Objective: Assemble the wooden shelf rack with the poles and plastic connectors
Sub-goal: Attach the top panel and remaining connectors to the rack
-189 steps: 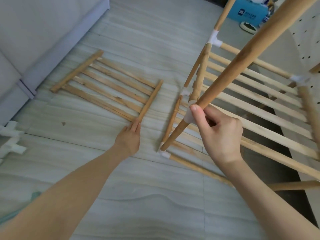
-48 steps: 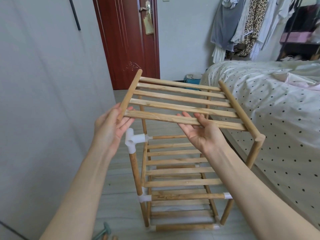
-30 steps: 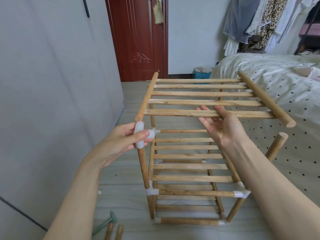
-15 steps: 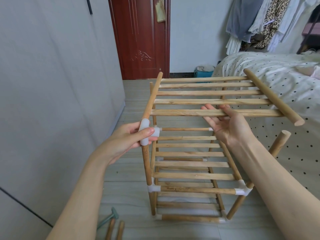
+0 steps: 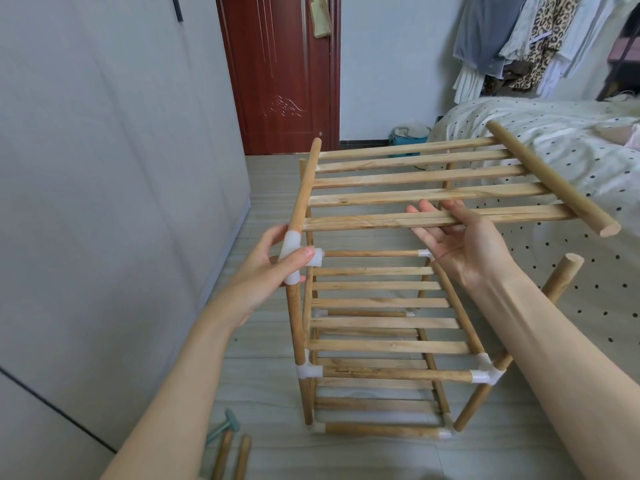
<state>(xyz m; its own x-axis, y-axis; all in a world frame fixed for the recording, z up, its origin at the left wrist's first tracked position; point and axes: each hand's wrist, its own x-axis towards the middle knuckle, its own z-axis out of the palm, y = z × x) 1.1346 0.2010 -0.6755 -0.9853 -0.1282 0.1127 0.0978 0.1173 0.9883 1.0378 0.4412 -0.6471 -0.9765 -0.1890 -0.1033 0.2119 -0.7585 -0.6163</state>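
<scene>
single head-worn wide-angle view, facing forward and down, close over the rack (image 5: 381,323)

Slatted shelf panel (image 5: 433,188) above rack frame (image 5: 384,344), bed (image 5: 571,150) right.

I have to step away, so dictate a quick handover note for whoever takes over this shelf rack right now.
Left hand grips the white connector on the front-left pole. Right hand, open, palm up, supports the top slat panel from below. Done: lower tiers joined. Left: the panel's left rail meets that connector; the front-right pole is bare, without a connector. Spare poles lie on the floor.
</scene>
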